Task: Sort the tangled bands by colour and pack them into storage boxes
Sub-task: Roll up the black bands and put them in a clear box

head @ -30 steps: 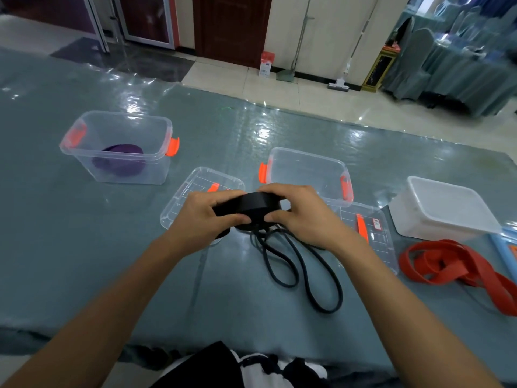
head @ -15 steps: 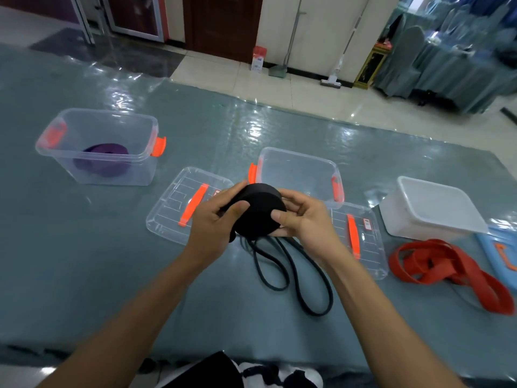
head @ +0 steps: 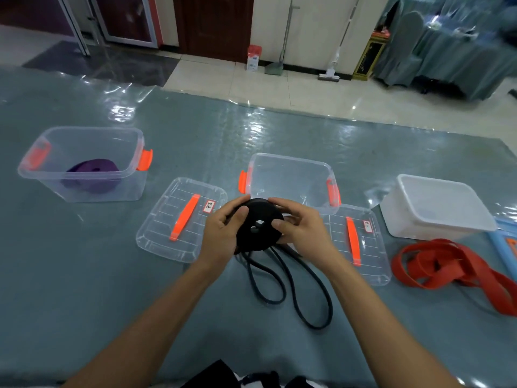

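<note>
A black band, partly rolled into a coil [head: 256, 225], is gripped from the left by my left hand [head: 223, 233] and from the right by my right hand [head: 300, 229]. Its loose loops [head: 296, 289] trail onto the table toward me. Just behind the coil stands a clear storage box [head: 291, 166] with orange clips, nothing inside it. At the far left another clear box [head: 84, 141] holds a rolled purple band [head: 91, 176]. A tangled red band [head: 453, 268] lies at the right.
Two clear lids with orange handles lie flat: one lid [head: 167, 219] left of my hands, the other lid [head: 369, 247] right of them. A white tub [head: 436, 208] stands at the right, a blue lid [head: 506, 242] at the edge. The table has a grey-green cover [head: 84, 275].
The coil has been turned from edge-on to face-on between my hands. The camera view shifted slightly; the loose loops stay on the table.
</note>
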